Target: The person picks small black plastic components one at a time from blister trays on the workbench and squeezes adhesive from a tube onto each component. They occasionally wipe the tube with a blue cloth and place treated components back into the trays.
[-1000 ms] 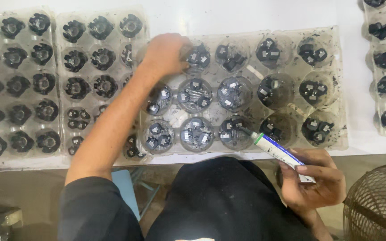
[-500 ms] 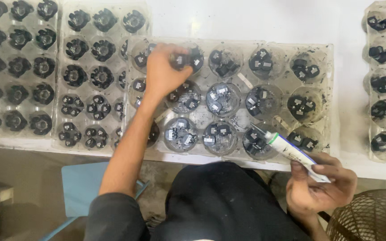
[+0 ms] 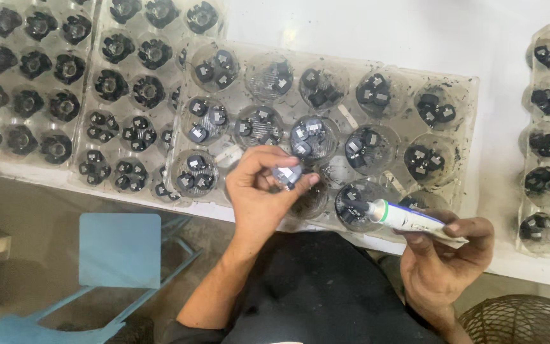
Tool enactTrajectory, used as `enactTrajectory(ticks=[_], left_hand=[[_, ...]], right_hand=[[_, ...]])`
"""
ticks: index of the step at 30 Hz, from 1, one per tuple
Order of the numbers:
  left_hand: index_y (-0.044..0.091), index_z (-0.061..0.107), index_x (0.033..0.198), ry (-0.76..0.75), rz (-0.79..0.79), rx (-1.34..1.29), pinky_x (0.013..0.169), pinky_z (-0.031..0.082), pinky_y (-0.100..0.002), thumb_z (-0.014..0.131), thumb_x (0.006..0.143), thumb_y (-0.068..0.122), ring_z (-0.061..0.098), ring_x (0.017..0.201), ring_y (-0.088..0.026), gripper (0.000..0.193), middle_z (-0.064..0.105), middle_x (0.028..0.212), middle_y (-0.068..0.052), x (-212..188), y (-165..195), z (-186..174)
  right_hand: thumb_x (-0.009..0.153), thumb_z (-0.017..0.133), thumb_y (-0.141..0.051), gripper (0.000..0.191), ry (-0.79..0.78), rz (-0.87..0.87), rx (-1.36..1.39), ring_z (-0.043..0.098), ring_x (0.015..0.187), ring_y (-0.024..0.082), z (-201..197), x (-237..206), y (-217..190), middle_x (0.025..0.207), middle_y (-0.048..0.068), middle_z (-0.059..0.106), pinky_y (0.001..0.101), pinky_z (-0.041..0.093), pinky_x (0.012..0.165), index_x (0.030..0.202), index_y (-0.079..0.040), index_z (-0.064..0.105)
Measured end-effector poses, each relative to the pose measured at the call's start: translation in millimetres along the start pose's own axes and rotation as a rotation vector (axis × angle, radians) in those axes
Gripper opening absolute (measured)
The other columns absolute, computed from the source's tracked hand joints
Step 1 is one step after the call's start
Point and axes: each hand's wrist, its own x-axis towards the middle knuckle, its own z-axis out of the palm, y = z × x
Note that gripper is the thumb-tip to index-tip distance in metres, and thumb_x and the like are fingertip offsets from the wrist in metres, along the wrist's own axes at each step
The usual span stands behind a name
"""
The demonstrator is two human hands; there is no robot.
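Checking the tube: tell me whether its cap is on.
No: the white squeeze tube in the right hand shows a bare green nozzle.

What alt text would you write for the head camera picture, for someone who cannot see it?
Seen from above, a person's left hand pinches a small grey part while the right hand holds a white tube with a green collar. Both are over a clear plastic tray of cups holding small black parts, on a white table.
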Motion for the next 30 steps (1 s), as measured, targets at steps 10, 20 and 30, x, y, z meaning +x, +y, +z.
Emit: enactTrajectory(ticks=[10, 20, 30], left_hand=[[-0.001, 0.067, 0.128, -0.089, -0.146, -0.049, 0.087, 0.064, -0.026, 0.086, 0.076, -0.017, 0.071, 0.1, -0.012, 0.058, 0.06, 0.124, -0.009, -21, 42, 33], [-0.002, 0.069, 0.127, -0.143, -0.229, -0.105, 0.091, 0.067, -0.031, 0.071, 0.089, -0.019, 0.074, 0.103, -0.018, 0.041, 0.065, 0.126, -0.014, -25, 50, 39], [-0.005, 0.066, 0.127, -0.145, -0.228, -0.127, 0.092, 0.068, -0.033, 0.066, 0.088, -0.023, 0.073, 0.108, -0.019, 0.042, 0.064, 0.129, -0.013, -25, 48, 37]], right_hand=[[0.084, 0.077, 0.007, 0.037, 0.05, -0.408, -0.475, 0.077, 0.086, 0.029, -24, -3, 0, 0.093, 0.02, 0.072, 0.0349, 0.065, 0.072, 0.103, -0.006, 0.048], [0.093, 0.076, 0.007, 0.035, -0.082, -0.449, -0.498, 0.076, 0.09, 0.031, -23, -3, -10, 0.097, 0.018, 0.07, 0.0366, 0.068, 0.077, 0.107, -0.009, 0.047], [0.081, 0.079, 0.001, 0.038, -0.145, -0.513, -0.661, 0.073, 0.086, 0.032, -11, 5, -19, 0.09, 0.018, 0.068, 0.038, 0.065, 0.072, 0.098, -0.01, 0.046]])
